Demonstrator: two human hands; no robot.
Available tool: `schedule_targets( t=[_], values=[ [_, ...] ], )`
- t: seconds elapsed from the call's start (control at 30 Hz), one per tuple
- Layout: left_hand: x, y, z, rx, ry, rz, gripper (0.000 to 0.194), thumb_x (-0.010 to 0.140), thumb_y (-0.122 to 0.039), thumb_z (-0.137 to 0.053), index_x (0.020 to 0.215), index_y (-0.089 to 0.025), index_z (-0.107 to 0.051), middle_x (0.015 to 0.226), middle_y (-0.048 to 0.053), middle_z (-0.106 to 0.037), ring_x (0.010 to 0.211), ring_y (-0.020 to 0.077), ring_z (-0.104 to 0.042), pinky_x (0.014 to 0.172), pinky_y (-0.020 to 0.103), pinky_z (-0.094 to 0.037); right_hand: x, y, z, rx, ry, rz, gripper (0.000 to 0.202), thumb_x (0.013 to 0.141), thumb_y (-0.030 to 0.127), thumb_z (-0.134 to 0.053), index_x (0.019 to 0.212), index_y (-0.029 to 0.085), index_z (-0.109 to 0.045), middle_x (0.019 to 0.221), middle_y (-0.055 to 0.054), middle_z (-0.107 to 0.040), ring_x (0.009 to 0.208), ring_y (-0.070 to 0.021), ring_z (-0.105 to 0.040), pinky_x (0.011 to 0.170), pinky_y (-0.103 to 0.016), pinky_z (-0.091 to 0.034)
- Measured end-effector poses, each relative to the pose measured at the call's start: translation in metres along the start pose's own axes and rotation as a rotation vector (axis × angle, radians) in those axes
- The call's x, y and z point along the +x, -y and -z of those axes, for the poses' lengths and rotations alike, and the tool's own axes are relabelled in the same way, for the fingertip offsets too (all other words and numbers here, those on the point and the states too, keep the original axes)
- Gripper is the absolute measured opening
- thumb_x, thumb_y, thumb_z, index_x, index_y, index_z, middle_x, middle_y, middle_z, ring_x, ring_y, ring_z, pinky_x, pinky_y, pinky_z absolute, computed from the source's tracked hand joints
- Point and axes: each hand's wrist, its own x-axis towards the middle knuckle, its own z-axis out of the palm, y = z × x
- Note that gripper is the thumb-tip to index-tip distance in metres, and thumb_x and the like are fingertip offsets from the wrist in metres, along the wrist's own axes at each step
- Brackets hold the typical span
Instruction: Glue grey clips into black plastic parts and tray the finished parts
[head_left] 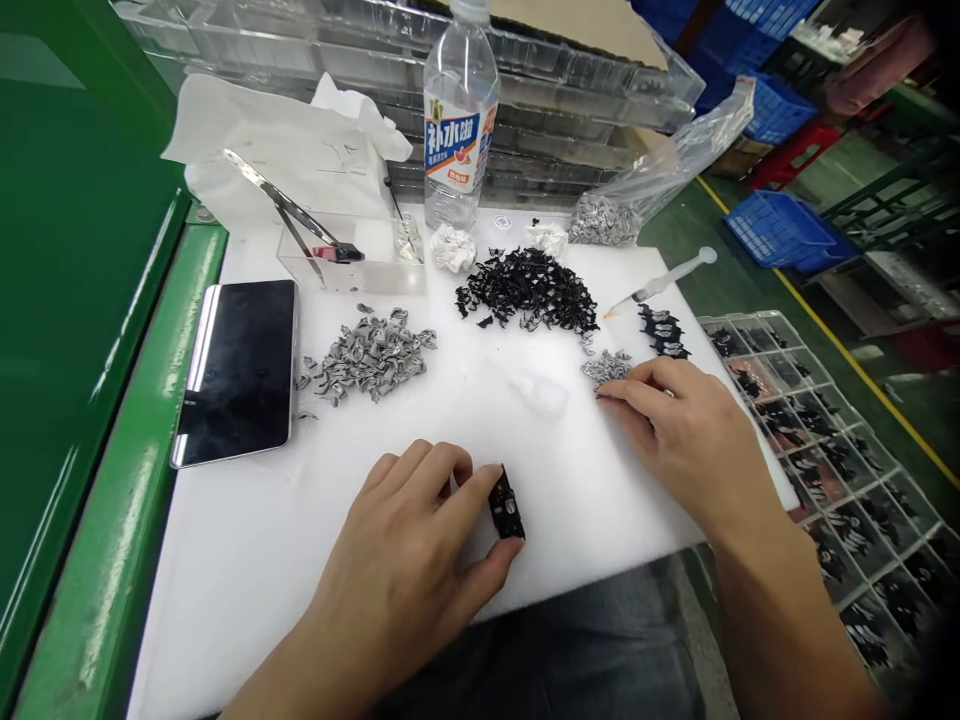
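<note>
A small black rectangular block (pixel 507 503) with holes in its face is gripped between the thumb and index finger of my left hand (pixel 416 535), just above the front of the white foam board (pixel 592 560). My right hand (pixel 694 430) reaches to the right side, its thumb and index fingertips closed at the edge of a little heap of tiny grey parts (pixel 604 366). What lies between those fingertips is too small to tell. Behind it a few black pieces with grey inserts (pixel 663 332) stand in a row. A clear plastic dropper (pixel 541 392) lies between my hands.
A large grey heap (pixel 375 355) and a black heap (pixel 529 290) of parts lie farther back. Around them are a tablet (pixel 238 370), tweezers (pixel 289 210) on a clear box (pixel 352 270), a bottle (pixel 459 130), a syringe (pixel 664 282) and a divided tray (pixel 840 450).
</note>
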Motion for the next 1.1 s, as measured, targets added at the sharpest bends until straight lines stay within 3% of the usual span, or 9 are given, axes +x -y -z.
schedule_targets(
  t=[0.13, 0.3, 0.4, 0.77, 1.1],
  values=[
    [0.000, 0.000, 0.000, -0.003, 0.013, 0.007, 0.038, 0.095, -0.036, -0.072, 0.130, -0.022, -0.066, 0.111, 0.009, -0.064, 0.092, 0.0269, -0.058, 0.077, 0.045, -0.046, 0.001, 0.006, 0.006, 0.007, -0.019, 0.026, 0.009, 0.100, 0.023, -0.065, 0.104, 0.020, -0.073, 0.102, -0.008, -0.069, 0.094, -0.0263, -0.064, 0.082, -0.045, -0.049],
    [0.000, -0.001, 0.001, 0.000, 0.015, 0.000, 0.039, 0.097, -0.038, -0.070, 0.132, -0.022, -0.064, 0.111, 0.008, -0.064, 0.092, 0.0269, -0.058, 0.076, 0.044, -0.045, -0.016, 0.058, 0.013, 0.509, -0.056, -0.006, 0.011, 0.097, 0.013, -0.067, 0.104, 0.021, -0.067, 0.099, -0.006, -0.064, 0.091, -0.0203, -0.063, 0.074, -0.037, -0.051],
    [-0.002, -0.001, 0.001, 0.001, 0.024, 0.004, 0.040, 0.097, -0.039, -0.070, 0.132, -0.022, -0.064, 0.111, 0.008, -0.064, 0.094, 0.0272, -0.058, 0.077, 0.045, -0.044, -0.032, 0.081, 0.010, 0.584, 0.012, -0.006, 0.016, 0.096, 0.011, -0.068, 0.109, 0.022, -0.067, 0.104, -0.007, -0.064, 0.095, -0.0209, -0.062, 0.081, -0.039, -0.051],
    [0.000, -0.001, 0.000, 0.024, 0.040, 0.004, 0.040, 0.097, -0.040, -0.070, 0.132, -0.020, -0.065, 0.109, 0.007, -0.062, 0.091, 0.0264, -0.054, 0.076, 0.044, -0.041, -0.035, 0.073, 0.010, 0.664, 0.053, -0.028, 0.016, 0.095, 0.011, -0.071, 0.107, 0.022, -0.072, 0.103, -0.004, -0.067, 0.093, -0.0154, -0.066, 0.078, -0.028, -0.056],
    [0.000, 0.000, -0.002, 0.015, 0.014, -0.004, 0.038, 0.099, -0.042, -0.066, 0.130, -0.020, -0.066, 0.108, 0.006, -0.061, 0.092, 0.0254, -0.055, 0.076, 0.042, -0.039, -0.034, 0.107, 0.008, 0.762, -0.096, -0.008, 0.033, 0.088, 0.000, -0.075, 0.115, 0.020, -0.077, 0.095, -0.003, -0.061, 0.071, -0.0091, -0.058, 0.055, -0.024, -0.049]
  ],
)
